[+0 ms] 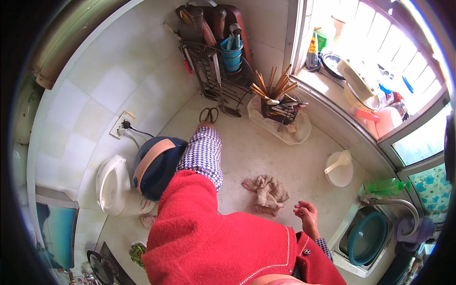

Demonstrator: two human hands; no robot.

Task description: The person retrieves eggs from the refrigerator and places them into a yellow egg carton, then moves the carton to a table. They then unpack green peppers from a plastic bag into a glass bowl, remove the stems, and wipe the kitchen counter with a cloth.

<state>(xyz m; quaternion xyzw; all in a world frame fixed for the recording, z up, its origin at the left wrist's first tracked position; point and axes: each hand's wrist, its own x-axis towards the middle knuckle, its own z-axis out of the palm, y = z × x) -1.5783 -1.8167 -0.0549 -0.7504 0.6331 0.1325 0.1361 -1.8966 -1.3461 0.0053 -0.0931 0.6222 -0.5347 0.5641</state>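
Note:
My left hand is stretched far across the counter, mostly hidden by its checked sleeve. Just beyond it, the dark handles of a pair of scissors show. The blades are out of sight, and I cannot tell whether the fingers grip them. My right hand hovers over the counter at the right with loosely bent fingers, holding nothing. Close to its left lies a crumpled beige cloth. A dark blue rice cooker with a pinkish handle stands beside my left forearm.
A wire utensil rack stands at the back, near a chopstick basket on a white tray. A white bowl with a ladle sits right. The sink holds a teal basin. A white appliance stands left.

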